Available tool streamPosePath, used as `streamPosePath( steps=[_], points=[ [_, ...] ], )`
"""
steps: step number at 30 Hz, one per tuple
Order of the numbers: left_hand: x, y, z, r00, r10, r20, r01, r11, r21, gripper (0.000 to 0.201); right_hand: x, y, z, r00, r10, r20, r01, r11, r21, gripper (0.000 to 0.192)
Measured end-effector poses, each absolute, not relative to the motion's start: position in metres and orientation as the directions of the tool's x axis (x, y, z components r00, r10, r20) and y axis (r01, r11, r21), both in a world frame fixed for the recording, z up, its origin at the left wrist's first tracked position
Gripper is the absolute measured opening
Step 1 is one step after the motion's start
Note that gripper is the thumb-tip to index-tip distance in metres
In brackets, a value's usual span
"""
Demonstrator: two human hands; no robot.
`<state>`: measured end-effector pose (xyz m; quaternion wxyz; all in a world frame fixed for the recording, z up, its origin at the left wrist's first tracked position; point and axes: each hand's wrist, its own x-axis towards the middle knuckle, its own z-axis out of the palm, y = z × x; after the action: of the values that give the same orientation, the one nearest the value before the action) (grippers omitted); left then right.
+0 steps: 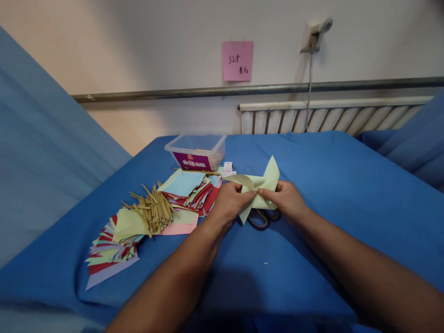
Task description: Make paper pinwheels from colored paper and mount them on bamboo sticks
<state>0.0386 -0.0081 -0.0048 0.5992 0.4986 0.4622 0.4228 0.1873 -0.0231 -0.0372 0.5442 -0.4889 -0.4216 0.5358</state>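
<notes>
Here both hands (258,201) pinch green paper (263,185), seemingly over scissors (262,218).

Pale wall (138,46), pink note (237,60), metal rail (347,86), white radiator (329,118), blue-covered table (347,185).

The folded paper (264,184) is pale green. Under it the scissors (262,217) show brownish handles. The desk (329,185) wears a plain blue cloth. The paper stack (187,194) mixes red, pale blue, green and pink (no prints). The sticks (156,210) are olive-tan; the clear tub (197,151) bears a purple label.
</notes>
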Motion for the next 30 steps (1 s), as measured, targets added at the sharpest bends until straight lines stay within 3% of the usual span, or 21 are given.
streamPosePath(
  steps=[5, 9, 12, 15, 21, 27, 30],
  points=[
    [0.033, -0.002, -0.001, 0.133, 0.985, -0.108, -0.040, 0.114, 0.993, 0.017, 0.190, -0.023, -0.039, 0.025, 1.000, -0.007, -0.255, -0.001, -0.967, 0.033],
    [0.018, 0.014, 0.005, -0.023, 0.993, -0.113, -0.306, 0.101, 0.947, 0.023, 0.196, -0.019, -0.040, 0.147, 0.987, 0.059, -0.271, 0.098, -0.958, 0.039],
    [0.007, 0.025, 0.010, -0.100, 0.990, -0.095, -0.484, 0.035, 0.875, 0.023, 0.197, -0.014, -0.046, 0.189, 0.981, 0.046, -0.131, 0.071, -0.989, 0.035],
    [0.003, 0.031, 0.012, -0.135, 0.986, -0.093, -0.565, 0.001, 0.825, 0.022, 0.192, -0.013, -0.053, 0.164, 0.976, 0.145, 0.069, 0.135, -0.988, 0.027],
    [0.008, 0.030, 0.006, -0.142, 0.986, -0.088, -0.550, -0.005, 0.835, 0.021, 0.171, -0.021, -0.058, -0.142, 0.887, 0.439, 0.475, 0.450, -0.756, 0.017],
    [0.013, 0.025, 0.002, -0.114, 0.988, -0.106, -0.508, 0.034, 0.860, 0.023, 0.144, -0.009, -0.051, -0.298, 0.867, 0.399, 0.697, 0.483, -0.530, 0.022],
    [0.012, 0.026, -0.001, -0.091, 0.990, -0.108, -0.509, 0.047, 0.859, 0.024, 0.135, 0.000, -0.049, -0.283, 0.897, 0.340, 0.751, 0.428, -0.503, 0.021]
  ],
)
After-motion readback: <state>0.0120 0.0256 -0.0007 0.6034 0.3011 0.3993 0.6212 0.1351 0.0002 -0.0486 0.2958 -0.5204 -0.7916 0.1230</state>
